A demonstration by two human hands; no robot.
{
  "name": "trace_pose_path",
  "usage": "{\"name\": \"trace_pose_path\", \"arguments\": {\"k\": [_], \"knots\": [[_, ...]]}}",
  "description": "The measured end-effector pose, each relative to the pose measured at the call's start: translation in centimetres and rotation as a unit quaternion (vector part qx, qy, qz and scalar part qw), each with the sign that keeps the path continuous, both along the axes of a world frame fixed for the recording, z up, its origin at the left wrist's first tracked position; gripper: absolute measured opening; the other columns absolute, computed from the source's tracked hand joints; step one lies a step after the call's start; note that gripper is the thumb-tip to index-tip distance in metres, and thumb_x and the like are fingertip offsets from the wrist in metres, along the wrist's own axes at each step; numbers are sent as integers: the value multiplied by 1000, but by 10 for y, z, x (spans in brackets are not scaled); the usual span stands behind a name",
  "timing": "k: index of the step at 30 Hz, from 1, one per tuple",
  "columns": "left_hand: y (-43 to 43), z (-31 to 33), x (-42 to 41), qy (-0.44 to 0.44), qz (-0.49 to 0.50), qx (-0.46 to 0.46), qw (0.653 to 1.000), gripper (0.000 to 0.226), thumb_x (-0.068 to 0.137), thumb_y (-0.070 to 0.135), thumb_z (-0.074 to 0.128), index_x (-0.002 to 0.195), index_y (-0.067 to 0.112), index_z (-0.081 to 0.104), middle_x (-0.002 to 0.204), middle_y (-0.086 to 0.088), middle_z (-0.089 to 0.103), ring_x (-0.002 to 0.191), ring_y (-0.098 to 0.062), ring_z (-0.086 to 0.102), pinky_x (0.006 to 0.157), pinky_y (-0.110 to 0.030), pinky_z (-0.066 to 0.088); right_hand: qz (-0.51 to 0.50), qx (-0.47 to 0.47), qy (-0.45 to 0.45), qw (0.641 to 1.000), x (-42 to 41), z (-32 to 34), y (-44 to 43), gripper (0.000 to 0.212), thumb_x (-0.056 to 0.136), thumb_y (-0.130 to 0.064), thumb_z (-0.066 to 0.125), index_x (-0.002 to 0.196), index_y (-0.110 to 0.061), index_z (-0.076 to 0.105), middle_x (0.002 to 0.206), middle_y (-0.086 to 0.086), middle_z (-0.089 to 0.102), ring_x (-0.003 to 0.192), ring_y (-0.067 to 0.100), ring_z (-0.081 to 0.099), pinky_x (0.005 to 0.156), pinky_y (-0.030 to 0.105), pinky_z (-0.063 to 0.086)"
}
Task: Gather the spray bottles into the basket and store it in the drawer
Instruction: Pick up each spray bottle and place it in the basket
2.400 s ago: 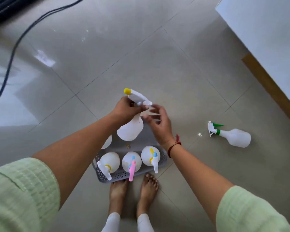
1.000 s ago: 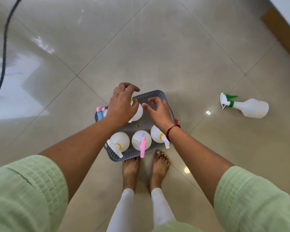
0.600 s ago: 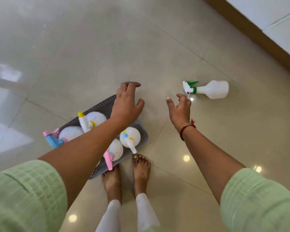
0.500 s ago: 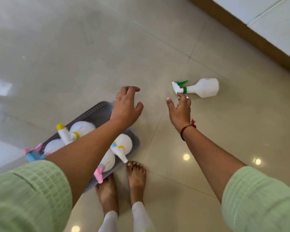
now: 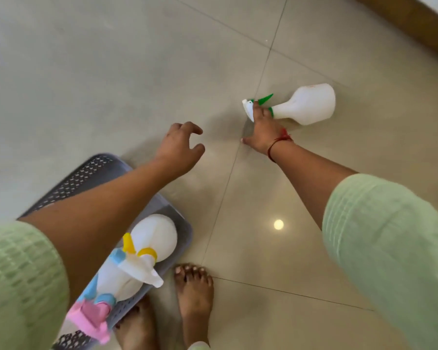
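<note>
A white spray bottle with a green trigger (image 5: pixel 306 104) lies on its side on the tiled floor, nozzle pointing left. My right hand (image 5: pixel 262 130) reaches it: the fingers lie over its sprayer head and neck while the thumb is spread away to the left. My left hand (image 5: pixel 180 147) hovers above the floor with loosely curled fingers and holds nothing. The grey perforated basket (image 5: pixel 86 173) stands at lower left, partly hidden by my left arm. In it I see a white bottle with a yellow collar (image 5: pixel 154 233) and a bottle with a blue and pink sprayer (image 5: pixel 106 281).
My bare feet (image 5: pixel 192 294) stand right beside the basket's near corner. A brown skirting board (image 5: pixel 415 21) runs along the upper right. Glossy beige floor tiles stretch between the basket and the lying bottle.
The view has swung right and down. My right hand moved out from the basket to the green-trigger bottle and now touches its sprayer head. My left hand left the basket and hangs free.
</note>
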State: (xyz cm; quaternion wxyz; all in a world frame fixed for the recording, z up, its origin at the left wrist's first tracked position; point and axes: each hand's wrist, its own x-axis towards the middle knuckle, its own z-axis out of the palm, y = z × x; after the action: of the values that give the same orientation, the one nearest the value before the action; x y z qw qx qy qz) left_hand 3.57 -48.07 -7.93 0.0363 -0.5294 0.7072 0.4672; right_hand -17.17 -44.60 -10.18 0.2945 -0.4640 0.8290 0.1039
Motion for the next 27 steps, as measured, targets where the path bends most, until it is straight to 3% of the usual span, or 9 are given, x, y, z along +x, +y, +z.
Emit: {"name": "trace_pose_path", "arguments": {"k": [3,7,9,13,21,25,27], "knots": [[-2,-2,19,5,15,17,1000,33,90,19,54,123,16,57,129,-10,55,117,-25,56,92,-28,41,-27,8,18,999,13,-2,-4,85,83,-17,65,149,-9,14,148,14,26,129,34,45,101,39,42],[-4,15,39,-11,56,8,998,32,90,18,53,121,15,59,126,-10,59,114,-25,57,93,-30,43,-13,-15,0,1000,40,12,5,50,85,-4,54,131,-6,37,135,15,40,114,36,55,86,37,46],[0,32,45,-9,61,8,998,32,90,17,53,121,14,59,126,-10,58,114,-26,57,91,-28,41,-32,-42,-10,999,54,31,8,42,83,-2,52,124,-6,42,130,14,44,107,36,58,79,35,45],[9,79,55,-1,68,15,998,32,90,16,53,121,14,59,127,-11,56,115,-26,55,92,-28,40,-45,-89,-37,994,84,85,7,43,80,-4,51,122,-10,45,124,10,48,96,37,59,69,29,38],[24,180,93,31,130,15,991,29,85,10,55,113,12,62,117,-11,61,109,-23,56,91,-26,40,62,-77,-161,982,143,199,-9,38,81,-27,63,113,-10,56,112,13,54,95,30,56,77,34,45],[29,201,129,12,184,8,983,30,86,10,55,115,11,62,119,-10,63,113,-23,56,97,-32,43,88,-84,-205,971,187,218,-6,31,79,-24,65,103,-5,60,96,8,51,90,29,54,69,26,34],[33,203,152,6,207,0,978,30,86,10,55,116,10,62,118,-10,63,113,-24,56,96,-31,42,95,-90,-216,967,212,217,-4,29,80,-22,64,103,-5,60,97,9,52,91,29,55,70,27,36]]}}
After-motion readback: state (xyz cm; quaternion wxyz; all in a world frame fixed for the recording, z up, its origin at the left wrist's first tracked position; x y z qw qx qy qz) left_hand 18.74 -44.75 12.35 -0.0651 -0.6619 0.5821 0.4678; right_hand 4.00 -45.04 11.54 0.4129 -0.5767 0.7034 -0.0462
